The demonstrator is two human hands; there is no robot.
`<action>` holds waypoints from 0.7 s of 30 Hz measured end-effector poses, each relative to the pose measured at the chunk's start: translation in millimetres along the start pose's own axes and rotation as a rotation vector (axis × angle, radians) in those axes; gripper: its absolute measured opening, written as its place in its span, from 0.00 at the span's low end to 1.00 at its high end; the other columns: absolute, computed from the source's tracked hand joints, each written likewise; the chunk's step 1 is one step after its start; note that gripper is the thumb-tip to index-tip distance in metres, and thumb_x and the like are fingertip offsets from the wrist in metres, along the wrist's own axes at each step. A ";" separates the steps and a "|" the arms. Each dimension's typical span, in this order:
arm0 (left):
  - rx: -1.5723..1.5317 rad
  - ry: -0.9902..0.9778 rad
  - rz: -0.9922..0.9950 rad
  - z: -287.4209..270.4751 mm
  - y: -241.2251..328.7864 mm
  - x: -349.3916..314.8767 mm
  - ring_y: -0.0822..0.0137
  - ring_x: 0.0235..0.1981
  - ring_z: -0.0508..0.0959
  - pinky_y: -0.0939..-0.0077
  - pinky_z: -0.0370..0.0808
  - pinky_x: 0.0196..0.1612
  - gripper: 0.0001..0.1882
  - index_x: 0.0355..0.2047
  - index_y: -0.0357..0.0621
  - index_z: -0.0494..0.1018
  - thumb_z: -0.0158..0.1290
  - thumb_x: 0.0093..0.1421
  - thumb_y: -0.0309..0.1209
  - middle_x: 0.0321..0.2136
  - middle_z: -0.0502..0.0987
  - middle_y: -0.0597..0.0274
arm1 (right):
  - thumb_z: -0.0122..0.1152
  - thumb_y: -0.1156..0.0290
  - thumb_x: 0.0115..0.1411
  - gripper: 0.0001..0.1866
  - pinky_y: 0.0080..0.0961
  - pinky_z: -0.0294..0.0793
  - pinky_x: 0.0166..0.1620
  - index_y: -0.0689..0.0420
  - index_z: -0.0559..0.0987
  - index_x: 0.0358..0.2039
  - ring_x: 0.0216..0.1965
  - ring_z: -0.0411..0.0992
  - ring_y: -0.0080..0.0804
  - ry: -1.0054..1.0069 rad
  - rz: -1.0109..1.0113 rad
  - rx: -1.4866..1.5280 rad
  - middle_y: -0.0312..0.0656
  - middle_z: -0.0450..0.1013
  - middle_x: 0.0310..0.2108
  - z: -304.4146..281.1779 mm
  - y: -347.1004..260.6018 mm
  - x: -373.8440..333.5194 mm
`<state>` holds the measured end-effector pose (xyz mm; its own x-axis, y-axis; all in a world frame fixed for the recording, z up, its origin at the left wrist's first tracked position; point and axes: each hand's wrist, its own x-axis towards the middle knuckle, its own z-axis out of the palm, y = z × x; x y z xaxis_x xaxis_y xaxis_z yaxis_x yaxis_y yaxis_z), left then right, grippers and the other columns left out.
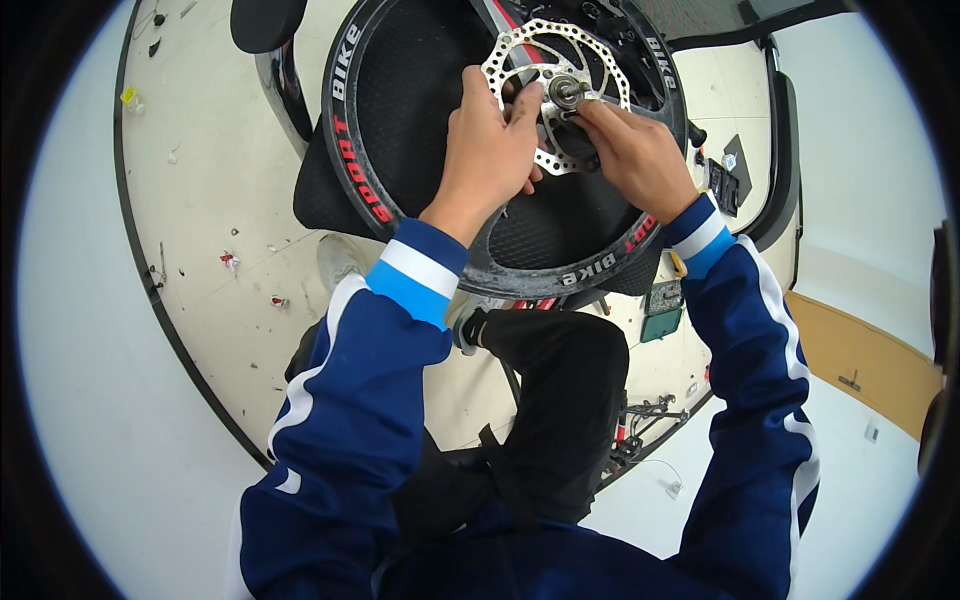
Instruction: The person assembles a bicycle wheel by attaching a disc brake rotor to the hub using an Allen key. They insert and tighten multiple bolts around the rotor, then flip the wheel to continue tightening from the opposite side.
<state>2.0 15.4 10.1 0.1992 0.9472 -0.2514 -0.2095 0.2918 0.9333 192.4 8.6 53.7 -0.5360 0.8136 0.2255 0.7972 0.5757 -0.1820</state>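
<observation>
A bicycle wheel (350, 130) with a black rim and red and white lettering lies flat on a black textured chair seat (408, 100). At its hub (566, 91) sits a silver disc brake rotor (549, 160) with a perforated edge. My left hand (487, 145) is closed around the rotor's left side, its thumb near the hub and some fingers hidden beneath. Beside the hub on the right, my right hand (640, 155) pinches with thumb and fingertips. Whatever lies between those fingertips is too small or hidden to make out.
A black armrest (268, 22) on a chrome support rises at the left. On the pale floor to the right are an opened black tool case (722, 188) and a green box (661, 325). Bike parts (640, 425) lie lower right. Small scraps dot the floor at left.
</observation>
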 end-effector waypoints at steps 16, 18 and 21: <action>0.196 0.364 0.295 24.3 -22.3 5.3 0.65 0.20 0.79 0.68 0.73 0.24 0.19 0.30 0.34 0.65 0.59 0.66 0.37 0.20 0.76 0.53 | 0.55 0.76 0.57 0.07 0.45 0.75 0.26 0.54 0.73 0.37 0.24 0.77 0.53 0.051 0.461 -0.159 0.48 0.78 0.24 16.4 -54.8 3.0; 0.209 0.389 0.328 22.1 -19.6 5.6 0.64 0.20 0.79 0.67 0.73 0.25 0.19 0.30 0.34 0.65 0.59 0.66 0.37 0.20 0.77 0.52 | 0.56 0.74 0.59 0.05 0.47 0.75 0.26 0.54 0.73 0.37 0.24 0.77 0.54 0.059 0.500 -0.159 0.49 0.78 0.24 17.9 -60.4 7.4; 0.260 0.348 0.333 21.7 -17.8 4.0 0.47 0.24 0.83 0.61 0.76 0.26 0.17 0.33 0.33 0.64 0.58 0.65 0.34 0.23 0.79 0.42 | 0.57 0.70 0.64 0.04 0.47 0.73 0.25 0.55 0.73 0.36 0.23 0.76 0.55 0.086 0.494 -0.164 0.50 0.77 0.23 19.3 -60.8 2.8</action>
<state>27.3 11.1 -1.9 -0.1753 0.9837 0.0396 0.0452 -0.0321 0.9985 137.1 -22.5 46.9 -0.0661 0.9711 0.2294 0.9858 0.0992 -0.1356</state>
